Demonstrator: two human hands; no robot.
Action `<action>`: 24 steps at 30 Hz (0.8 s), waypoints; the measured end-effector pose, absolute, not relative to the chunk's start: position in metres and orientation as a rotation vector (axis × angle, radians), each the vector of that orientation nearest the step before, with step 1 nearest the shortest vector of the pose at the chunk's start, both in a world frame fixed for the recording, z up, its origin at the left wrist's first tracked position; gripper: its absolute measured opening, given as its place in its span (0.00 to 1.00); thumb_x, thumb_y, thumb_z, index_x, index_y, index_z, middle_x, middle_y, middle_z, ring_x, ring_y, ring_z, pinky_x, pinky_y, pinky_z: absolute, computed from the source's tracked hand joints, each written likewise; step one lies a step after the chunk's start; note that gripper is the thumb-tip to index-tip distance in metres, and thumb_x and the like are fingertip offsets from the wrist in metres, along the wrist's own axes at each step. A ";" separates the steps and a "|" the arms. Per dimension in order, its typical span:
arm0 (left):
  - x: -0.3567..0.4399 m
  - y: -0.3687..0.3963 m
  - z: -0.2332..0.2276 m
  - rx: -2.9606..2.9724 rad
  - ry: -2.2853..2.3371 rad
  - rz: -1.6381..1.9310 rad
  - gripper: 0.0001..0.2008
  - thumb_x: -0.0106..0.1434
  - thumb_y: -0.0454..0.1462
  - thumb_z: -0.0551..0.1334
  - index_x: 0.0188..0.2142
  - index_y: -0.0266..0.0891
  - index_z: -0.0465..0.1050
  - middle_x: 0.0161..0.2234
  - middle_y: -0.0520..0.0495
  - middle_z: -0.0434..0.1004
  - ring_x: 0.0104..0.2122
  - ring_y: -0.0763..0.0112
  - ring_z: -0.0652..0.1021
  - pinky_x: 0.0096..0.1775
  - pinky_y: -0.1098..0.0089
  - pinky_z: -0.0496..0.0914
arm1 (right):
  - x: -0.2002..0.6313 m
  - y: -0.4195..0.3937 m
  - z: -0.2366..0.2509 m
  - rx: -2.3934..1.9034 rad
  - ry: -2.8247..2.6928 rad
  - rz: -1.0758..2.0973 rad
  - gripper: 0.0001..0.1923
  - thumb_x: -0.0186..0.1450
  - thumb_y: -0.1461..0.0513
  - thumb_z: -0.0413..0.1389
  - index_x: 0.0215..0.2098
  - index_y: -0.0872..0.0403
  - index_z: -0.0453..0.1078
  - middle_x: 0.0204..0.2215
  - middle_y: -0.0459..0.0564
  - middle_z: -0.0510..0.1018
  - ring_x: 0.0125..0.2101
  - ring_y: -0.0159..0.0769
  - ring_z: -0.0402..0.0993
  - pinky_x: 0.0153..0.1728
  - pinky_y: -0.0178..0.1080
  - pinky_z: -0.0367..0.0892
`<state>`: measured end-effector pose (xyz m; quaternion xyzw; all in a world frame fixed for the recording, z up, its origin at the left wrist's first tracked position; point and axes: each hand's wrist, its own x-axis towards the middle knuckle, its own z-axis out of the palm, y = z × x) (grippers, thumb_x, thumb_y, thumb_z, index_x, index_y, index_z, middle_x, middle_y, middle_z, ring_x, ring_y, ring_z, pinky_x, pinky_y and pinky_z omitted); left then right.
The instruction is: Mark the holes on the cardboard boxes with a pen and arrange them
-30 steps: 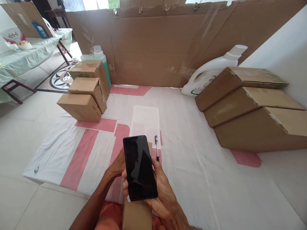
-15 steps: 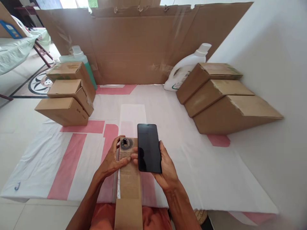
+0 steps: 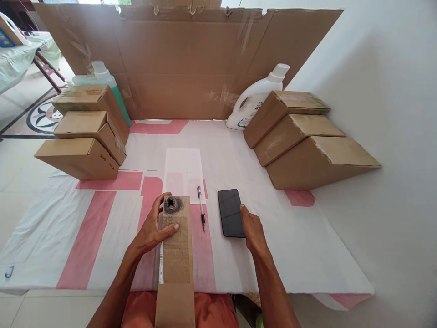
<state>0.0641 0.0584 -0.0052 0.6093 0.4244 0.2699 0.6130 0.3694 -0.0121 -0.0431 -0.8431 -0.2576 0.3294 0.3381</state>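
Hands at work over a white-and-pink sheet [image 3: 102, 214] spread on the floor: we see the left hand [image 3: 153, 230] resting on a long cardboard box [image 3: 175, 255], thumb along its left edge and fingers laid flat across the top, its grip loosely clasped on the box just below a dark hole [image 3: 173, 205] near the far end. The box runs from the person's lap out onto the sheet. We see the right hand [image 3: 251, 230] touching the near right edge of a black phone [image 3: 230, 212], which lies flat, screen up, on the sheet; the fingers curl at its edge, and we cannot tell whether that grip has closed on the phone or only rests against it. A pen [image 3: 201, 214] lies between box and phone, apart from both. Farther back, three stacked boxes [image 3: 82, 132] lean at the left with a green bottle [image 3: 99, 77] behind them, three larger boxes [image 3: 307, 136] lean at the right beside a white jug [image 3: 256, 98], and a cardboard wall [image 3: 184, 59] stands across the rear.
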 end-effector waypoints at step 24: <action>0.039 -0.052 -0.049 1.244 1.162 0.840 0.42 0.70 0.66 0.45 0.74 0.48 0.55 0.71 0.39 0.63 0.72 0.47 0.63 0.71 0.44 0.59 | 0.272 -0.093 -0.082 -1.429 -2.167 0.782 0.63 0.60 0.66 0.62 0.79 0.46 0.24 0.79 0.58 0.40 0.76 0.58 0.41 0.70 0.63 0.57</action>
